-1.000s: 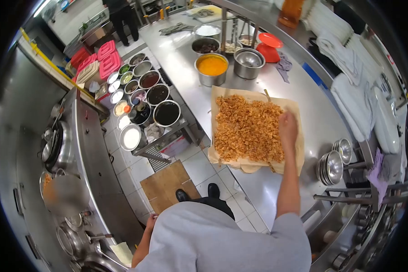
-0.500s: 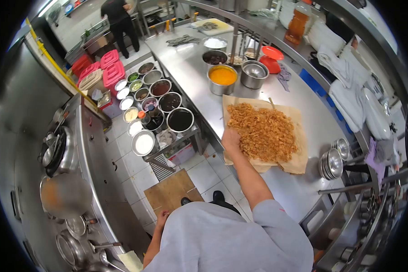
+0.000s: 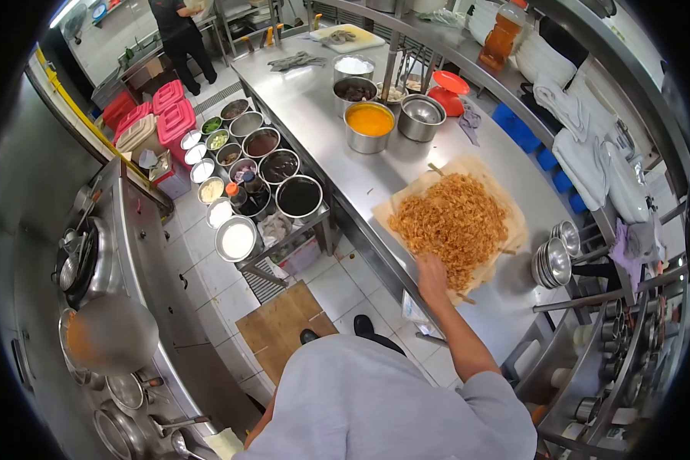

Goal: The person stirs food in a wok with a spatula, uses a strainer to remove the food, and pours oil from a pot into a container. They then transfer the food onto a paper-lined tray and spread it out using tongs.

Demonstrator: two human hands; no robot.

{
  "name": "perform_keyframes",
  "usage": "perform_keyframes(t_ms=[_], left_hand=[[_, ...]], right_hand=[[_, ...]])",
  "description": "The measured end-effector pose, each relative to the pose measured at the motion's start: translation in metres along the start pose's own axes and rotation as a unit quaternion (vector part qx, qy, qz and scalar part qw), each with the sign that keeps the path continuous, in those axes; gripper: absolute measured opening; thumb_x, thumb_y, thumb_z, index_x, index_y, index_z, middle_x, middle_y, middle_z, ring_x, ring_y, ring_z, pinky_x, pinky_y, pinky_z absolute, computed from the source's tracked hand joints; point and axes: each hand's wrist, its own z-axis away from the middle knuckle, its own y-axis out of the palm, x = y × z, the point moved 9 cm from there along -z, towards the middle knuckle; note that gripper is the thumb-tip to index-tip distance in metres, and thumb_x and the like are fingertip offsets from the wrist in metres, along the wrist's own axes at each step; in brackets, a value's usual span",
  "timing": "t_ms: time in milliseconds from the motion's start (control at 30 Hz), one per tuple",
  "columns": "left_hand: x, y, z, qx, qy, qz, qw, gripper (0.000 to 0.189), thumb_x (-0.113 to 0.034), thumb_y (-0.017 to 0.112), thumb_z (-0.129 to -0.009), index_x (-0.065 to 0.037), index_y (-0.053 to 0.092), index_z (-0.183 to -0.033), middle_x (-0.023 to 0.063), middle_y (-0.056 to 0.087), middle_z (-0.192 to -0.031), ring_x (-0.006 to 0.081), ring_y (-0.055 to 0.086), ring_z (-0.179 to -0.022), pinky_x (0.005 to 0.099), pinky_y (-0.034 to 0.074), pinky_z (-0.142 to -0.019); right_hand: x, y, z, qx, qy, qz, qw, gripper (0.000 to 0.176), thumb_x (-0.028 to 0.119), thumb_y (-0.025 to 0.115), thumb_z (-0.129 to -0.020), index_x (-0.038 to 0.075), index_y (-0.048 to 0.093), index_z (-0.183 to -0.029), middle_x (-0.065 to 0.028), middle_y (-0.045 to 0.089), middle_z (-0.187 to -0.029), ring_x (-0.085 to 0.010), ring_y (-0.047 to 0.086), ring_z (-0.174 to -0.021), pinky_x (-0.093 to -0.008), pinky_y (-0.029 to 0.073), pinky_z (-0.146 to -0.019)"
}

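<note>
A heap of orange-brown fried flakes (image 3: 456, 222) lies spread on a sheet of brown paper (image 3: 514, 207) on the steel table (image 3: 314, 100). My right hand (image 3: 432, 274) rests at the near left edge of the heap, palm down. Its fingertips are partly lost among the flakes, so whether they hold any is hidden. Beyond the paper stands a pot of orange liquid (image 3: 369, 119), beside an empty steel pot (image 3: 422, 116). Of my left arm (image 3: 262, 422) only a strip shows beside the grey shirt; the left hand is out of sight.
Left of the table, a low rack holds several containers of sauces and chopped ingredients (image 3: 299, 197). Stacked steel bowls (image 3: 553, 262) stand at the table's right. A stove counter (image 3: 157, 307) runs along the left. A person (image 3: 180, 38) in black stands far back.
The paper with the flakes has turned on the table. My right hand has moved right and nearer along the heap's edge. My left hand has gone out of sight behind my body.
</note>
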Motion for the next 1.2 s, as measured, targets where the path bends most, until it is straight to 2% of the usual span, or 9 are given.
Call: perform_keyframes(t_ms=[167,300,367,467,667,800,967,1067,1200], left_hand=[[0.097,0.007,-0.035,0.047,0.002,-0.053,0.998,0.023,-0.019,0.055,-0.089,-0.001,0.059,-0.103,0.0076,0.062,-0.087,0.0153,0.059,-0.080,0.0285,0.048,-0.070],[-0.042,-0.011,-0.014,0.043,-0.021,-0.003,0.999,0.021,-0.018,0.052,-0.091,-0.003,0.057,-0.105,0.0064,0.060,-0.083,0.0145,0.060,-0.072,0.0274,0.049,-0.061],[-0.038,-0.022,-0.023,0.016,-0.122,0.030,0.992,0.021,-0.016,0.050,-0.090,-0.006,0.053,-0.108,0.0057,0.058,-0.081,0.0145,0.060,-0.062,0.0271,0.049,-0.049],[-0.022,-0.026,-0.044,0.027,-0.114,0.095,0.989,0.025,-0.014,0.049,-0.089,-0.007,0.050,-0.113,0.0064,0.058,-0.083,0.0159,0.060,-0.056,0.0294,0.049,-0.043],[-0.051,-0.013,-0.026,0.033,-0.057,-0.014,0.998,0.023,-0.013,0.052,-0.087,-0.005,0.055,-0.108,0.0063,0.059,-0.083,0.0148,0.059,-0.064,0.0283,0.050,-0.053],[0.073,-0.011,-0.049,0.024,-0.094,0.168,0.981,0.022,-0.015,0.055,-0.086,-0.004,0.057,-0.105,0.0061,0.060,-0.082,0.0128,0.057,-0.072,0.0269,0.048,-0.064],[0.054,-0.014,-0.006,-0.051,-0.047,-0.071,0.995,0.027,-0.022,0.057,-0.087,0.001,0.060,-0.101,0.0068,0.063,-0.084,0.0129,0.056,-0.077,0.0273,0.047,-0.070],[0.038,-0.022,0.026,-0.070,-0.084,0.107,0.988,0.028,-0.023,0.057,-0.087,0.001,0.061,-0.100,0.0092,0.065,-0.087,0.0147,0.058,-0.080,0.0294,0.047,-0.073],[0.113,-0.024,0.058,-0.150,-0.094,0.073,0.982,0.029,-0.024,0.058,-0.087,0.001,0.061,-0.102,0.0110,0.065,-0.089,0.0170,0.060,-0.079,0.0314,0.049,-0.074]], right_hand=[[-0.039,-0.032,0.067,0.033,-0.008,0.050,0.998,0.014,0.009,0.050,-0.076,0.008,0.062,-0.084,-0.0108,0.052,-0.083,-0.0291,0.051,-0.084,-0.0418,0.040,-0.073],[-0.079,-0.052,0.103,0.039,0.019,0.087,0.995,0.011,0.009,0.053,-0.074,0.009,0.062,-0.080,-0.0078,0.053,-0.083,-0.0268,0.050,-0.085,-0.0406,0.039,-0.076],[-0.095,-0.056,0.111,0.032,0.020,0.096,0.995,0.011,0.010,0.052,-0.074,0.009,0.062,-0.078,-0.0075,0.053,-0.084,-0.0265,0.049,-0.086,-0.0405,0.039,-0.078],[-0.111,-0.062,0.117,0.009,0.037,0.105,0.994,0.010,0.007,0.053,-0.073,0.008,0.062,-0.078,-0.0075,0.054,-0.084,-0.0267,0.049,-0.086,-0.0393,0.039,-0.077],[-0.116,-0.068,0.112,0.001,0.059,0.098,0.993,0.014,0.000,0.055,-0.068,0.006,0.062,-0.079,-0.0082,0.054,-0.084,-0.0284,0.049,-0.087,-0.0395,0.041,-0.077],[-0.080,-0.104,0.063,-0.032,0.080,0.015,0.996,0.018,-0.003,0.056,-0.068,0.005,0.063,-0.082,-0.0103,0.056,-0.084,-0.0305,0.052,-0.086,-0.0401,0.043,-0.074],[-0.003,-0.051,-0.057,-0.014,0.002,-0.267,0.964,0.010,0.003,0.058,-0.079,0.004,0.063,-0.087,-0.0128,0.058,-0.080,-0.0323,0.056,-0.082,-0.0388,0.044,-0.075],[0.026,0.022,-0.139,0.006,-0.072,-0.240,0.968,0.014,0.007,0.059,-0.079,0.005,0.063,-0.092,-0.0124,0.059,-0.084,-0.0299,0.057,-0.084,-0.0382,0.046,-0.075],[0.033,0.102,-0.202,-0.003,-0.108,-0.101,0.989,0.016,0.010,0.057,-0.079,0.005,0.063,-0.093,-0.0120,0.059,-0.087,-0.0315,0.055,-0.092,-0.0401,0.045,-0.079]])
